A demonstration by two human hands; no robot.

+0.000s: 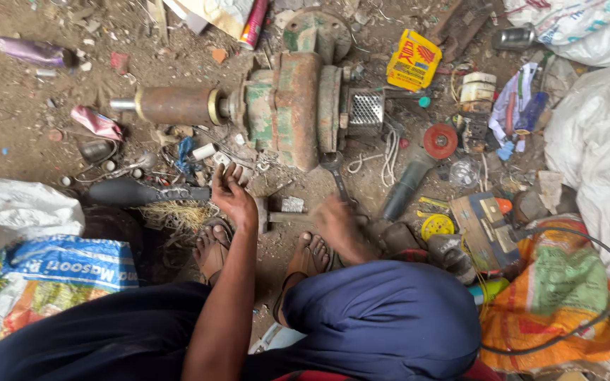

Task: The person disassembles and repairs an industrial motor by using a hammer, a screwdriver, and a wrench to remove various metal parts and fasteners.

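The rusty old pump motor (291, 106) is lying on its side in the upper middle of the frame, its shaft (171, 106) pointing toward the upper left, on bare dirt (15, 134) crowded with scrap. The person is squatting over it in sandals; the left hand (231, 190) is reaching in just below the casing with fingers loosely curled over small bits of debris, gripping nothing that can be made out. The right hand (337, 222) is blurring with motion near the handle of a spanner (337, 176) whose head is lying against the lower edge of the motor; whether it is closing on the handle I cannot tell. Working well here probably means seating the spanner squarely before pulling and steadying the casing with the other hand. Room is tight: a black handle (135, 192) is crowding the left, a dark cylinder (404, 189) and a red disc (440, 140) are crowding the right, and white sacks (594, 134) are closing off the far right edge.
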